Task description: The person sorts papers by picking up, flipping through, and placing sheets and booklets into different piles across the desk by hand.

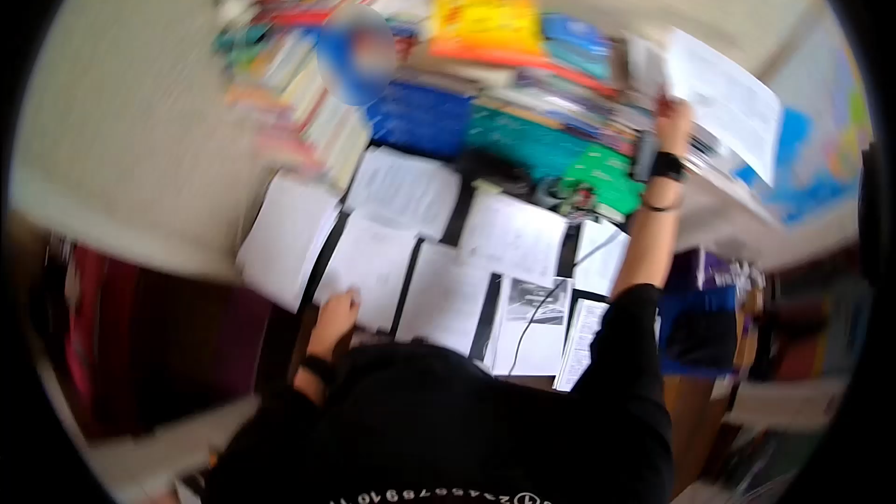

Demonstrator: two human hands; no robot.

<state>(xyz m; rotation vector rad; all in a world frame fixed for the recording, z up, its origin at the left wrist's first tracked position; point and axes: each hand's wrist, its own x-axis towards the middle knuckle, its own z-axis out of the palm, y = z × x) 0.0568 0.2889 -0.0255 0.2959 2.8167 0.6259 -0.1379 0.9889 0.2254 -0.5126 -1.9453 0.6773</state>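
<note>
At the far right, my right hand (pixel 674 123) is closed on the lower left part of a white sheet of paper (pixel 728 93), raised at an angle beside the books; other pale pages show behind it. My left hand (pixel 334 319) is low at the near left, at the front edge of a printed sheet (pixel 369 266); its fingers are curled and blurred, and whether they grip anything is unclear. Between my arms, white sheets lie in rows on the dark desk, among them a page with a dark photo (pixel 534 308) and a blank-looking pile (pixel 289 238).
Stacked books (pixel 308 103) line the back left. An orange-yellow packet (pixel 485 19) lies on top, with blue (pixel 420 117) and teal (pixel 523 140) items below. A green piece (pixel 605 177) is near my right forearm. A thin dark cable (pixel 532 327) crosses the papers.
</note>
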